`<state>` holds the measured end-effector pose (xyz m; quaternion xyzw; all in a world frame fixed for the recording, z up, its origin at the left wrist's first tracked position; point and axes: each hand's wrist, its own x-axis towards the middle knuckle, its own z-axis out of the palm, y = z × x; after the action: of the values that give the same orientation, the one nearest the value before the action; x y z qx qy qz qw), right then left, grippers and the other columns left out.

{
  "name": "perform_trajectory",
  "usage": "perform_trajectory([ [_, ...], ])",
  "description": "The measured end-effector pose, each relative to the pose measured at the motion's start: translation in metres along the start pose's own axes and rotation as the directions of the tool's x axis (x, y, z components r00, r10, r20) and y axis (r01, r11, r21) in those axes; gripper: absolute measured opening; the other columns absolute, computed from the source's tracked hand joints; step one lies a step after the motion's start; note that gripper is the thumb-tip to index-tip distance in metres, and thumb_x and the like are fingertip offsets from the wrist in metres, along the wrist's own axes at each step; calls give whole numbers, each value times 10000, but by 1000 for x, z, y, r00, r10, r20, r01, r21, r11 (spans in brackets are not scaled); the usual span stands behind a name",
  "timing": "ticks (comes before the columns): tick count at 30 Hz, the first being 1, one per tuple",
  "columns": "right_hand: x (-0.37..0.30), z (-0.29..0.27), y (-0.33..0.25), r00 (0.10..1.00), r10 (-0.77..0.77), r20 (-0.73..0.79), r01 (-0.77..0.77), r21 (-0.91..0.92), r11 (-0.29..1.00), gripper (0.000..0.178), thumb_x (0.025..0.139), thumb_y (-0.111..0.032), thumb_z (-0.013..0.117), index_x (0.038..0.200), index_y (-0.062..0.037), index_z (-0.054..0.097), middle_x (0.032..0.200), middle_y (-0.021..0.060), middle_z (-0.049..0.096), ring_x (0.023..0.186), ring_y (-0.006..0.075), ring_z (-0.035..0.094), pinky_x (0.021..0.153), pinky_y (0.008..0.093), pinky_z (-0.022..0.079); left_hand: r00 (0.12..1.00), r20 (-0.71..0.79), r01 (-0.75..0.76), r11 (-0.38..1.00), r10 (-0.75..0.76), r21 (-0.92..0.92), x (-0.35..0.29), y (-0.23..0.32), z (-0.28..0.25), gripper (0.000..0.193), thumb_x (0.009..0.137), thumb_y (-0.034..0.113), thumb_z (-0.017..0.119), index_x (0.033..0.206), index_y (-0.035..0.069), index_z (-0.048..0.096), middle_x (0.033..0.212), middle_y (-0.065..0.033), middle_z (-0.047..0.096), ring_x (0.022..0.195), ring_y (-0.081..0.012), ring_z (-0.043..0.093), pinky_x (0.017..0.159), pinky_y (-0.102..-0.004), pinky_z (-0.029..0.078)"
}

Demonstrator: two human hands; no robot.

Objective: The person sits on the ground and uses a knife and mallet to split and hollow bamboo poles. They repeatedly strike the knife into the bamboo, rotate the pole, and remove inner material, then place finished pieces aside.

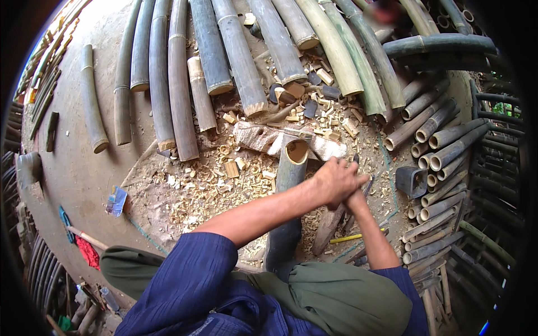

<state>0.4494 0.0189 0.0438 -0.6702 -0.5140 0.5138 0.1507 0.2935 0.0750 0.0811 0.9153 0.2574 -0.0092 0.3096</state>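
A bamboo tube [290,173] slants up from between my knees, its hollow cut end resting on a pale, rough block [260,138]. My left hand [335,180] is closed just right of the tube, with its forearm crossing over it. Against it, slightly lower and to the right, my right hand [355,197] is also closed. A small dark tip [356,158] shows above the fingers, but what they grip is mostly hidden. Below the hands lie a worn wooden piece [328,231] and a thin yellow strip [348,238].
Bamboo poles [241,61] lie side by side across the far ground. Wood chips and shavings [210,204] surround the block. At right are a dark square container [412,182] and stacked cut tubes [434,224]. A blue packet [116,201] and red cloth [87,252] lie left.
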Motion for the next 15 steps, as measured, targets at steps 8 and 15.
perform_trajectory([
  [8,85,-42,-150,889,-56,454,457,-873,172,271,901,-228,712,1096,-44,667,883,114,691,788,267,673,785,443,582,628,-655,9,845,-420,-534,-8,-27,-22,870,792,-102,683,1570,239,492,1623,-320,296,1251,-486,602,987,-498,617],
  [15,114,-10,-162,551,-473,687,707,-686,-173,130,835,-213,737,899,-102,715,851,56,724,700,221,664,693,378,534,208,-804,-16,820,-557,-572,-20,-29,-10,993,699,-54,792,1582,106,367,1402,-260,499,1215,-434,612,926,-493,617],
])
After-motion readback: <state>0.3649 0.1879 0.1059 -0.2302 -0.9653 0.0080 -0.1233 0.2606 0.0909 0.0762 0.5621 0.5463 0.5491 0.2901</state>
